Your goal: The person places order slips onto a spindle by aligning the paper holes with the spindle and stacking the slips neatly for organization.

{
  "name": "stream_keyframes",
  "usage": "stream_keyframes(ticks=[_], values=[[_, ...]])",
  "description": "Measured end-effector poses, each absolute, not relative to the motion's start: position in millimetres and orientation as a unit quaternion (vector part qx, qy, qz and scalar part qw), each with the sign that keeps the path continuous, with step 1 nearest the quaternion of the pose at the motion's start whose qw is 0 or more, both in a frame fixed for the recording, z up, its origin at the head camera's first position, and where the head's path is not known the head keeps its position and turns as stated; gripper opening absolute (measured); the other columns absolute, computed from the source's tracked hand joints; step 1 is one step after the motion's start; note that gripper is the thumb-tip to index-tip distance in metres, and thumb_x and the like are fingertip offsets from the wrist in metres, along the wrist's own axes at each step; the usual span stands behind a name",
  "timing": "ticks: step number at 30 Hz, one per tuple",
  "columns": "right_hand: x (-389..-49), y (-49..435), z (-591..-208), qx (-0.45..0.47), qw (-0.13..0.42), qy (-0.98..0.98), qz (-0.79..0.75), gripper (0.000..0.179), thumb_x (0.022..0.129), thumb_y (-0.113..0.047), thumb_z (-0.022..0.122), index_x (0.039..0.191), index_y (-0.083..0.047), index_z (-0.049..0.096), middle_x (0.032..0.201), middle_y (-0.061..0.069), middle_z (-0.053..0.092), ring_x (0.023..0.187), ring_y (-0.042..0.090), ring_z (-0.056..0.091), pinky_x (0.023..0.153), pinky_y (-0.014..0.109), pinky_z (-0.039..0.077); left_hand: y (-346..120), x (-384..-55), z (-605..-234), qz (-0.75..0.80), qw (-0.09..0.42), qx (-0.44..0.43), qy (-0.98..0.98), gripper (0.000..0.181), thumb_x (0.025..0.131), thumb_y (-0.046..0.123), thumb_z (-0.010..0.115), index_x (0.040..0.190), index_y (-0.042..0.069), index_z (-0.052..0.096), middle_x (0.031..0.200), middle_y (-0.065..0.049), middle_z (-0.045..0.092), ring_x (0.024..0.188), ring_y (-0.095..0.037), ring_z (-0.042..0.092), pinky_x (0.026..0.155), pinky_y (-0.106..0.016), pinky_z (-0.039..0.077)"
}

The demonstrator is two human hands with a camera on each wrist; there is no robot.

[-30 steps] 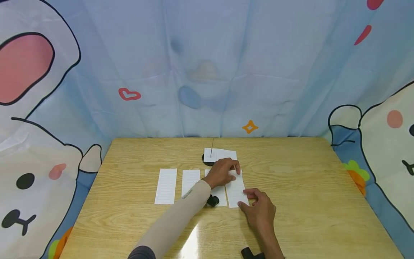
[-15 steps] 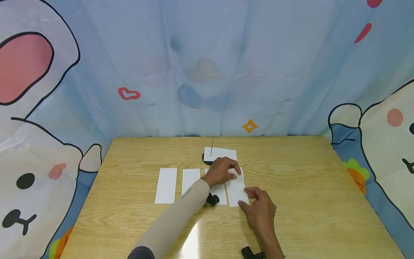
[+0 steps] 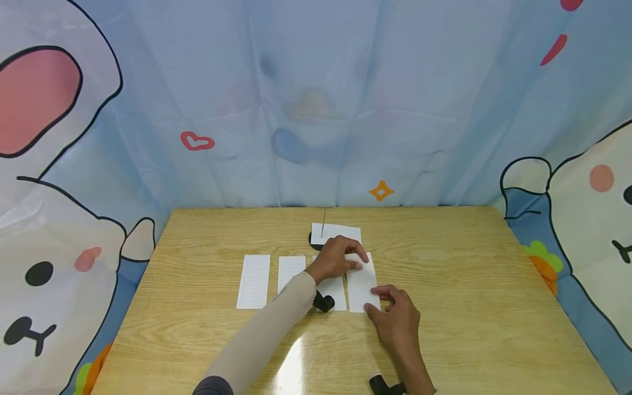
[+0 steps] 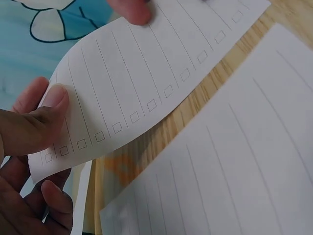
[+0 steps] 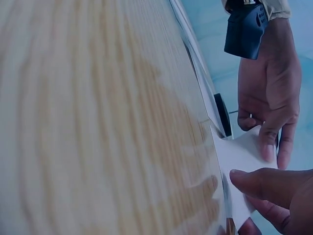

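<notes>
A white lined paper slip [image 3: 362,282] with a column of small checkboxes is the rightmost in a row on the wooden table. My left hand [image 3: 340,258] pinches its far end between thumb and fingers. In the left wrist view that end curves upward, with the left thumb [image 4: 55,105] on the printed face. My right hand [image 3: 397,318] is at the slip's near right edge, thumb and index fingertips touching the paper. The right wrist view shows the right thumb [image 5: 264,183] lying over the paper, its other fingers partly hidden.
Two more slips [image 3: 253,282] [image 3: 290,270] and a partly covered third [image 3: 336,293] lie to the left. Behind the hands, a black-based spike [image 3: 323,222] stands through a white paper [image 3: 340,232]. A printed curtain [image 3: 316,109] hangs behind the table [image 3: 469,285].
My left hand has raised the slip's far end slightly, and the slip has shifted a little. My right hand has stayed nearly still at the near edge.
</notes>
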State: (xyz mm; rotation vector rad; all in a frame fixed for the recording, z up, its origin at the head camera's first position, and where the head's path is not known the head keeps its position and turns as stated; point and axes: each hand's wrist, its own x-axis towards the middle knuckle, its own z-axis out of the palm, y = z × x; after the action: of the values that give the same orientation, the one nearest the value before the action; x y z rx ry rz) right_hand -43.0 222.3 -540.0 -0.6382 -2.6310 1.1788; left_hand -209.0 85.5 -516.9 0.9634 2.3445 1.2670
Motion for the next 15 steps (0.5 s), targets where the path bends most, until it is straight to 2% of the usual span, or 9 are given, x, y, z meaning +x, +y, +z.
stream_keyframes(ticks=[2,8,11,15], values=[[-43.3,222.5,-540.7,-0.218,0.094,-0.884,0.402,0.031,0.082,-0.012,0.090,0.111,-0.013,0.079,0.106,0.014,0.072,0.083,0.020,0.057,0.072,0.030,0.041,84.8,-208.7,-516.3,0.456,0.157,0.332,0.811,0.014,0.091,0.009,0.084,0.097,0.022,0.082,0.117,0.005,0.078,0.124,-0.016,0.070,0.109,-0.032,0.053],[-42.6,222.9,-542.2,-0.218,0.078,-0.868,0.439,0.022,0.083,-0.014,0.091,0.102,-0.016,0.080,0.077,0.006,0.067,0.064,0.008,0.064,0.058,0.024,0.045,82.4,-207.7,-513.0,0.502,0.163,0.309,0.791,0.015,0.090,0.007,0.084,0.097,0.020,0.082,0.119,0.004,0.077,0.125,-0.016,0.070,0.112,-0.034,0.052],[-41.5,223.7,-541.3,-0.213,0.071,-0.854,0.469,0.019,0.084,-0.012,0.090,0.101,-0.015,0.081,0.076,0.005,0.071,0.065,0.008,0.070,0.056,0.025,0.048,80.9,-207.4,-510.6,0.516,0.163,0.303,0.784,0.014,0.091,0.008,0.084,0.097,0.020,0.082,0.117,0.003,0.078,0.123,-0.015,0.070,0.112,-0.037,0.052],[-39.8,225.5,-538.1,-0.210,0.067,-0.841,0.494,0.016,0.086,-0.009,0.088,0.101,-0.012,0.081,0.077,0.007,0.077,0.065,0.012,0.072,0.055,0.026,0.050,78.6,-206.6,-507.6,0.528,0.161,0.306,0.776,0.013,0.091,0.008,0.084,0.099,0.018,0.081,0.114,0.003,0.079,0.120,-0.013,0.071,0.112,-0.035,0.052]])
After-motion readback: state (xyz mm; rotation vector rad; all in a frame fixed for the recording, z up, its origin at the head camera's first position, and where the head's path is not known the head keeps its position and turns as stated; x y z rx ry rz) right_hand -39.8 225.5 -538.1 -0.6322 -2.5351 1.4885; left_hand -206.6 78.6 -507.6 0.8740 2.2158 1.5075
